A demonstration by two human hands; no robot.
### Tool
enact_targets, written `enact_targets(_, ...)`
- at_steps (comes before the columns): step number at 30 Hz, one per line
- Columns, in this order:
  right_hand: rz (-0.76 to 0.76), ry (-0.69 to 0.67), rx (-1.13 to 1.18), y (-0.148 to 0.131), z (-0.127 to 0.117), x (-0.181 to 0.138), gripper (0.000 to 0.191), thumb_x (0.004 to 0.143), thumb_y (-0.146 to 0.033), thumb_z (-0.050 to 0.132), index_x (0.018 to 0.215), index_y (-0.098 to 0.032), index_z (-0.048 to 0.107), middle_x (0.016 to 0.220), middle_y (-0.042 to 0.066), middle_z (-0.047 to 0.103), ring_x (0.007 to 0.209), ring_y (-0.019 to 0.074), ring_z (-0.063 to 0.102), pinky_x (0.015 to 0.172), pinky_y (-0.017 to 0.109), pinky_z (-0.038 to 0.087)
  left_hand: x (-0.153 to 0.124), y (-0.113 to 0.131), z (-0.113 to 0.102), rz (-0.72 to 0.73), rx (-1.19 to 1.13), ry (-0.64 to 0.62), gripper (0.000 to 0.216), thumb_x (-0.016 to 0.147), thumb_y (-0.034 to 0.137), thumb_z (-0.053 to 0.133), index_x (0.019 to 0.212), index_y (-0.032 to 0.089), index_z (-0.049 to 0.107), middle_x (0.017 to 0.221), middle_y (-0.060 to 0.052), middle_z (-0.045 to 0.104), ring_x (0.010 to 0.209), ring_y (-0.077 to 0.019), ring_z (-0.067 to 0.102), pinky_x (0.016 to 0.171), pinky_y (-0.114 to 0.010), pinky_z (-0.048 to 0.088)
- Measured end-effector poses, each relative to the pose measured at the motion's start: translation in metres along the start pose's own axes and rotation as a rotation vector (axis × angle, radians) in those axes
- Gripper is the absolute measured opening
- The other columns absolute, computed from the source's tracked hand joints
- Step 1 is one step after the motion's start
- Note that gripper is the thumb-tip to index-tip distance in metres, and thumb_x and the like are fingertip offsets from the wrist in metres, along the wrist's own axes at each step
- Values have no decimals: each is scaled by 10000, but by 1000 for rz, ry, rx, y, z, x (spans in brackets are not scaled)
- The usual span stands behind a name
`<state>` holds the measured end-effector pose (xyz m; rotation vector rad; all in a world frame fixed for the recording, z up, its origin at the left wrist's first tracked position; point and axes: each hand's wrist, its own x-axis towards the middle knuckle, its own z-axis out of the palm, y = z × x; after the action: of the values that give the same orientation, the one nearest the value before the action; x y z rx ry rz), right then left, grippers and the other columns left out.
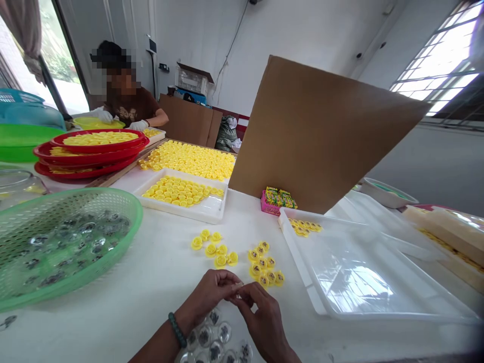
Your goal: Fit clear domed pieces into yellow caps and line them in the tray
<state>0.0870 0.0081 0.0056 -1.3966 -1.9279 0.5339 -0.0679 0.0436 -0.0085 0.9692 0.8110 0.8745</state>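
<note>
Head view: left hand [215, 292] and right hand [261, 308] pinch something small [238, 296], mostly hidden.

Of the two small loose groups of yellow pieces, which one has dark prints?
The right group, nearer the right hand, has them; the left group shows only yellow.

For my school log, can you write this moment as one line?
left hand, right hand: fingertips together | hold: unclear | below: clear pieces | ahead: yellow pieces | right: tray
</note>
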Motion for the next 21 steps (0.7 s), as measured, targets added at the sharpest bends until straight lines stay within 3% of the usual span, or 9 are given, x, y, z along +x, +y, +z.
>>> enact_targets(5,-17,-11,38,2,-2,1,91,815,-265,575,740,-214,569,710,6,568,638,141,529,596,237,435,-1,-2,4,-36,-58,-10,331,602,263,734,873,102,631,635,-14,610,579,-121,532,602,-242,395)
enact_targets(9,78,-45,146,1,-1,0,60,761,-244,641,771,-215,589,726,-1,616,653,143,574,619,231,466,1,-6,5,-24,-55,6,262,599,202,696,828,109,609,652,-8,590,618,-127,534,618,-245,390)
enact_targets(12,111,-50,203,1,-2,-3,184,728,-195,658,896,-222,589,750,-9,634,667,144,598,639,227,494,1,-6,6,-3,-47,44,247,580,141,638,820,122,586,621,13,559,595,-112,501,604,-236,369)
enact_targets(17,-42,-95,110,-3,-9,-4,352,752,-127,596,1075,-265,575,935,33,619,841,178,590,748,269,492,-3,-1,6,4,-183,-48,388,517,65,528,893,154,498,561,46,533,544,-98,462,573,-226,357)
enact_targets(21,-117,-149,119,-10,-14,-1,249,756,-118,588,959,-261,609,1024,39,593,915,178,570,784,262,475,-6,1,3,-44,-217,-145,524,479,37,481,986,166,456,549,63,529,493,-85,436,505,-199,327)
